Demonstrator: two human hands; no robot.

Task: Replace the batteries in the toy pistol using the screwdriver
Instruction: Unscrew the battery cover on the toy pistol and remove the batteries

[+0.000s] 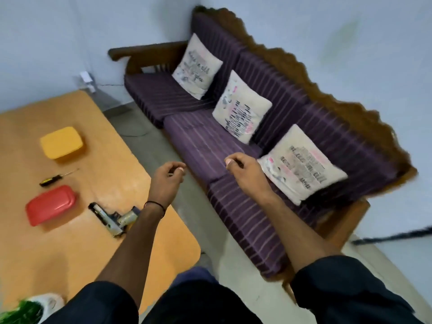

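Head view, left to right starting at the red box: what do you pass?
Red box, toy pistol, left hand, right hand. The screwdriver and yellow box overlap the red box's span, so they are omitted.

Light: soft, even, moderately bright indoor light.
Shadows: faint and soft-edged beneath the red box [50, 204] and the yellow box [62, 142] on the counter [112, 164].
Blur: motion smear everywhere; left hand [169, 174] and right hand [243, 169] soft-edged; sofa back [339, 136] at 3 o'clock worst.
Distortion: wide-angle bending of the walls [46, 43] toward the edges.

The table [105, 160] is smooth, matt wood. At nine o'clock the red box [50, 205] is glossy plastic; the pistol [109, 219] looks scuffed.
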